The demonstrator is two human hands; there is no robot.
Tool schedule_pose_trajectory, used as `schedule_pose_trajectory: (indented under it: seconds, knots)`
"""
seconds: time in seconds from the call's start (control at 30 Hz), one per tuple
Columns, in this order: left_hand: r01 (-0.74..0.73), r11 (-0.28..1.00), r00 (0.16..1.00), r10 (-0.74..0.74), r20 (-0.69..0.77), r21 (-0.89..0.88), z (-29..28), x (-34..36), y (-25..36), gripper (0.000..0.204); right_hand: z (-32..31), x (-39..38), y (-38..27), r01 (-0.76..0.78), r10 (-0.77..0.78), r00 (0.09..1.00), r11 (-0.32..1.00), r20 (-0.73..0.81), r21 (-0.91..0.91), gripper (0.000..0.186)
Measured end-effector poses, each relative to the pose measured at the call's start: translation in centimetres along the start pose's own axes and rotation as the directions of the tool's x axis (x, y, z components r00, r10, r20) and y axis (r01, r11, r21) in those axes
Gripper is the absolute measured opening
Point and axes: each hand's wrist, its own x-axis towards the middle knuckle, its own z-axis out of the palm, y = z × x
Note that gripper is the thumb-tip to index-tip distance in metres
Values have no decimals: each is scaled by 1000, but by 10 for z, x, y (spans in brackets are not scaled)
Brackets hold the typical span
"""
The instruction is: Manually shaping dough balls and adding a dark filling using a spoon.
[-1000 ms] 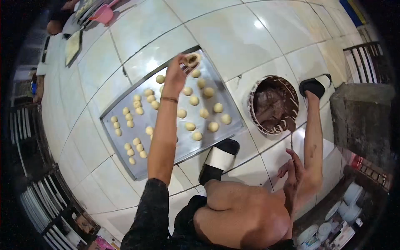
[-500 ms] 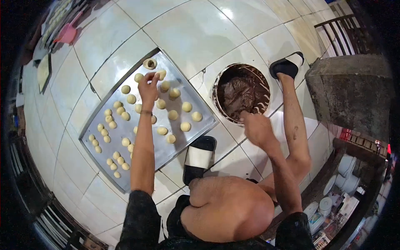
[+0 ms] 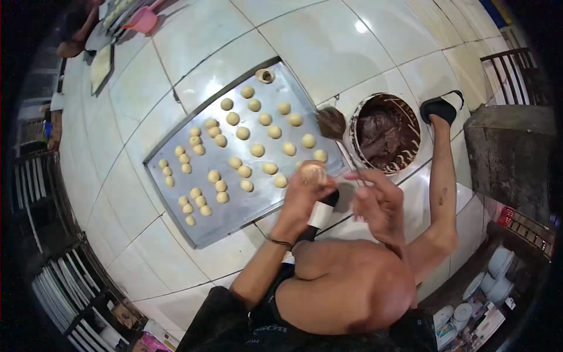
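Note:
My left hand (image 3: 305, 193), at the tray's near right corner, is closed around a pale dough ball (image 3: 314, 172), blurred and partly hidden by the fingers. Beside it, my right hand (image 3: 380, 202) grips the thin handle of a spatula (image 3: 332, 123). The spatula's broad end is coated in dark brown paste and hangs between tray and bucket. Several round dough balls lie in loose groups on the metal tray (image 3: 170, 214). At its far corner sits one opened dough piece (image 3: 265, 75) with brown filling showing. Brown paste (image 3: 384, 135) fills part of the round bucket (image 3: 353, 151).
My bent knee and sandalled feet are close around the tray and bucket. A concrete block (image 3: 507, 152) stands at the right. A pink dipper (image 3: 142, 21) lies at the far left on the tiled floor, with another person's arm near it. Dishes (image 3: 498, 264) are at the lower right.
My left hand has come back from the tray's far end toward me with a dough ball. My right hand has lifted the spatula out of the bucket, carrying paste. The view has shifted.

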Motion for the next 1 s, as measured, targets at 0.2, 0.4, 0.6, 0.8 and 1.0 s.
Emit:
schedule_pose_trajectory:
  seconds: [0.2, 0.4, 0.6, 0.8, 1.0]
  knots:
    - [24, 999, 990, -30, 138, 47, 56, -29, -10, 33, 31, 40, 46, 517, -514, 855, 855, 71, -33, 24]
    - [212, 971, 962, -187, 200, -108, 23, -28, 51, 57, -8, 11, 51, 508, -513, 858, 844, 18, -171, 28]
    - [151, 894, 983, -91, 159, -421, 43, -21, 83, 57, -55, -7, 86, 377, -383, 914, 680, 133, -629, 34]
    - [-26, 903, 994, 68, 82, -429, 6, 6, 99, 52, -105, -41, 116, 197, -282, 956, 824, -83, -531, 38]
    - [-303, 953, 945, 300, 134, 0, -34, 148, 112, 32, -125, -100, 93, -52, -118, 723, 973, -681, -224, 31]
